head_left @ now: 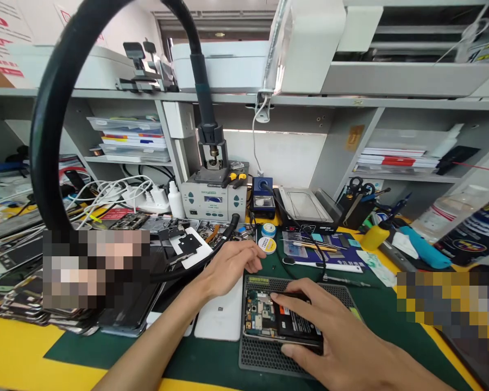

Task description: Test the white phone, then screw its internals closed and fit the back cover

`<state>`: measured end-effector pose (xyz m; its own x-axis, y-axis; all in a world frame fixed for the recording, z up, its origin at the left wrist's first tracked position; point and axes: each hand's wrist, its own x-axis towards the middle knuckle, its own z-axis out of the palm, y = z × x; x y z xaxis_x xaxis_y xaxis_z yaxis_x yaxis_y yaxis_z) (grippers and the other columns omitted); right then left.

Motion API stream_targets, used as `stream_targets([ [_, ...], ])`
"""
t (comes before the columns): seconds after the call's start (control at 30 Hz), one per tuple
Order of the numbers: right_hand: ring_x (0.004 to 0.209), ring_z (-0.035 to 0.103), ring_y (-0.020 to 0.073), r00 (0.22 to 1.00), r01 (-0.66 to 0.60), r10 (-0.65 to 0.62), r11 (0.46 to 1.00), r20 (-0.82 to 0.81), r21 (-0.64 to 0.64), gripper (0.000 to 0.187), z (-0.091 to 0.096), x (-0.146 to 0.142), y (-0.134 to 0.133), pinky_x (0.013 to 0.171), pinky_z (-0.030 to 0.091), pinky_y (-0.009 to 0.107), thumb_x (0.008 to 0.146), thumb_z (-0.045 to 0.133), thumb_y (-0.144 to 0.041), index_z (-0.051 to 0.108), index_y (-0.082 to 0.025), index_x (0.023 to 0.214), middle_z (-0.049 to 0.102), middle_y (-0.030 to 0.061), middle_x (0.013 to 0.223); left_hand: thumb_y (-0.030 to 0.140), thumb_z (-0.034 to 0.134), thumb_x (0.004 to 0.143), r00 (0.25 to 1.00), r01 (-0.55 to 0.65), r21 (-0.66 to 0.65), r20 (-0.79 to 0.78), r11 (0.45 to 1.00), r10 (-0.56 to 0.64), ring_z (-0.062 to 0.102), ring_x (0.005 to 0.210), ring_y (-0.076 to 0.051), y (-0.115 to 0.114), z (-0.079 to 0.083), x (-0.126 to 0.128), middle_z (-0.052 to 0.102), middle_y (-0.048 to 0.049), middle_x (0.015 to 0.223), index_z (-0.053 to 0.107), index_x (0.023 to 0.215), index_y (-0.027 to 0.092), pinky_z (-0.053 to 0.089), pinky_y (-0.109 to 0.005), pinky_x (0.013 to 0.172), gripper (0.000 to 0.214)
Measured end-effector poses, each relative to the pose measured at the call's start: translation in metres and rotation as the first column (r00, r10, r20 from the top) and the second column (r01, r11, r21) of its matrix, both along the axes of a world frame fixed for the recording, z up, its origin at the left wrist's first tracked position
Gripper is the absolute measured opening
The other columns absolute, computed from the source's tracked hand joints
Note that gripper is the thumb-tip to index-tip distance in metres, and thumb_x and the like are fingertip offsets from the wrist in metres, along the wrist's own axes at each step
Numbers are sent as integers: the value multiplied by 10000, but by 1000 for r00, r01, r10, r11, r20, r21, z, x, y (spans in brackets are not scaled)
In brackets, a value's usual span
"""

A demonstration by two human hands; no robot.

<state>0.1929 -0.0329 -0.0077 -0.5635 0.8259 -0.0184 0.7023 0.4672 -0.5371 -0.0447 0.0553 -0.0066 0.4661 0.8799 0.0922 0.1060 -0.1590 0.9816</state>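
Note:
An opened phone (pixel 269 320) with its circuit board and black battery showing lies on a dark grid mat (pixel 264 355). My right hand (pixel 334 336) rests over the phone's right side, fingers closed on a thin black tool whose tip points at the board. My left hand (pixel 232 263) reaches past the mat's far left corner, fingers curled loosely near a small round solder tin (pixel 268 245); I cannot see anything in it. A white phone back cover (pixel 220 317) lies just left of the mat.
A hot-air rework station (pixel 214 201) with a thick black hose (pixel 57 108) stands at the back. Stacked phone screens and parts crowd the left (pixel 20 255). Tweezers, a yellow bottle (pixel 372 236) and a scissor holder (pixel 356 203) sit to the right on the green mat (pixel 212 358).

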Motion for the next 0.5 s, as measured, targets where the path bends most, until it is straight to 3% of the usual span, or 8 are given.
stream_targets([
  [0.17,1300,475,372,999,-5,3,1000,55,25,609,-9,-2,0,1046,447,561,864,640,-431,486,-325,1444,483,132,1413,313,389,940,998,7,22,-66,1000,-6,649,814,-220,1,-9,-3,701,-59,862,715,934,183,487,-335,757,351],
  [0.5,1349,454,400,991,27,-25,1000,129,-8,638,-1,-1,-1,1064,451,568,842,662,-373,497,-326,1456,510,122,1460,354,346,976,986,-7,58,-164,998,16,643,843,-234,4,-12,-6,688,-51,941,702,999,216,483,-346,754,383],
])
